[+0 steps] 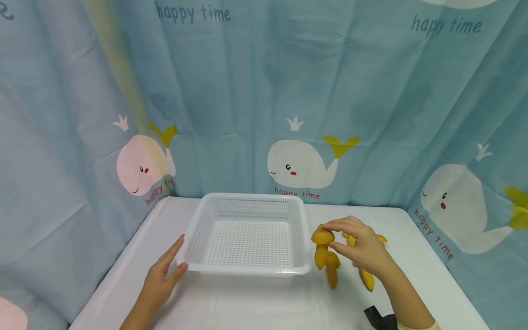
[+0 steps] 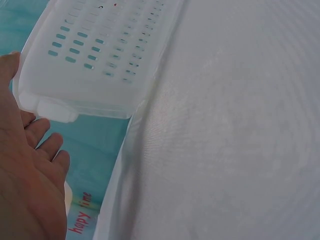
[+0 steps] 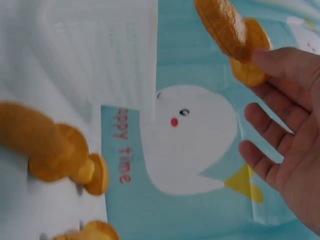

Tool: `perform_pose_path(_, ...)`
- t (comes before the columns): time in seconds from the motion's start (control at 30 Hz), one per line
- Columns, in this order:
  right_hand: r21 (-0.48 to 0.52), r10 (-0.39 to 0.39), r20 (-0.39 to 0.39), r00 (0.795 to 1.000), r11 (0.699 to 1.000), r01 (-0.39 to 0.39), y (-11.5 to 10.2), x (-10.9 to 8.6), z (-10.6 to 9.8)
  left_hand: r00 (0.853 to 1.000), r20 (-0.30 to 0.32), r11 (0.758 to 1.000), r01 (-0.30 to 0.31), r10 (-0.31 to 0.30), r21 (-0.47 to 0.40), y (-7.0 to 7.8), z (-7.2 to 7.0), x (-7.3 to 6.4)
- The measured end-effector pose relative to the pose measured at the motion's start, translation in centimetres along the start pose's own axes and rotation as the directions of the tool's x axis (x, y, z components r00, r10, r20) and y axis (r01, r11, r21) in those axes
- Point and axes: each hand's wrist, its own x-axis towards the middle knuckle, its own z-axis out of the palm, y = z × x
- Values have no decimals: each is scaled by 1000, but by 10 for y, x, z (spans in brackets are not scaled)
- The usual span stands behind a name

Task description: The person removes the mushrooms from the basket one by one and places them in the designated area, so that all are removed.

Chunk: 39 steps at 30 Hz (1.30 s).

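Observation:
A mushroom (image 1: 321, 237) with a rounded orange-yellow cap and thick stem is pinched at the cap between the thumb and fingers of my right hand (image 1: 363, 245). Its stem points down toward the table; in the right wrist view the held mushroom (image 3: 224, 30) shows up close. Just beneath lies another mushroom (image 1: 332, 272). My left hand (image 1: 157, 278) touches the front left corner of a white perforated plastic basket (image 1: 247, 270), fingers extended along the rim. The left wrist view shows the thumb against the basket's edge (image 2: 19, 82), with the other fingers loosely bent.
More yellow mushrooms (image 1: 366, 279) lie on the white table (image 1: 255, 302) beneath and behind my right hand, partly covered by it. A black strap-like piece (image 1: 381, 318) is by the right forearm. A blue whale-print curtain (image 1: 247, 91) surrounds the table's back and sides.

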Motion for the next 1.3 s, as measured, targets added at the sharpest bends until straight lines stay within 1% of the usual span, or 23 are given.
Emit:
perform_pose_path(0.1,-7,12,5,1000,1000,-11,7,-10,-12,1000,1,1000,-11,11,-5,0,1,1)
perform_pose_path(0.2,-38,43,0,999,998,-43,16,-21,-23,1000,4,1000,-18,18,-9,0,2,3)
perform_pose_path(0.33,-71,85,2,996,994,-85,30,-36,-33,999,-7,999,-45,45,-5,-1,2,3)
perform_pose_path(0.43,-76,98,11,995,992,-97,40,-46,-40,998,-15,998,-62,62,0,-1,2,2)
perform_pose_path(0.53,-67,99,23,995,993,-97,50,-55,-47,999,-9,999,-51,51,-4,-1,3,1)
perform_pose_path(0.6,-54,96,31,995,994,-94,56,-60,-50,999,-5,999,-33,32,-4,0,3,1)
perform_pose_path(0.7,-37,105,48,993,994,-103,65,-65,-52,1000,-1,1000,-9,9,-2,0,2,0)
perform_pose_path(0.8,-21,129,69,989,992,-128,74,-69,-53,1000,4,1000,-5,5,2,0,1,0)
perform_pose_path(0.9,-28,149,80,986,989,-147,83,-72,-56,1000,1,1000,-8,8,4,-1,1,-1)
perform_pose_path(1.03,-47,173,80,982,984,-170,94,-76,-62,999,-12,999,-46,46,11,-3,0,0)
perform_pose_path(1.1,-53,192,83,978,981,-189,98,-79,-66,998,-12,998,-54,54,12,-2,1,1)
perform_pose_path(1.3,-93,256,108,961,965,-247,110,-86,-74,999,-19,999,-50,50,13,1,-1,0)
